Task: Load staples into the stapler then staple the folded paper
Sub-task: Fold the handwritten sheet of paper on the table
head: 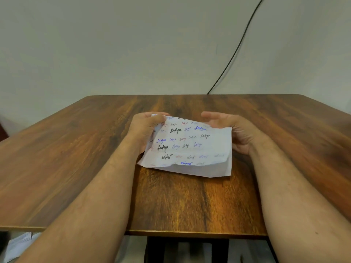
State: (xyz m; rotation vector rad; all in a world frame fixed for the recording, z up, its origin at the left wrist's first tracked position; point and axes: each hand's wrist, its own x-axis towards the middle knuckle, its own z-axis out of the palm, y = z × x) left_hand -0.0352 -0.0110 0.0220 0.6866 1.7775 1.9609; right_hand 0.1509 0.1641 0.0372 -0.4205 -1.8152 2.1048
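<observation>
Single head view — looks forward, down over near table edge, wall behind.

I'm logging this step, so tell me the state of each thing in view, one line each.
paper: covered in handwriting, bottom edge folded up, held by both hands just above the table.
left hand: grips the paper's left edge, thumb on top.
right hand: fingers extended behind the paper's right edge, supporting it.
table: wooden, under the paper.
cable: hangs against the wall behind the table.
</observation>
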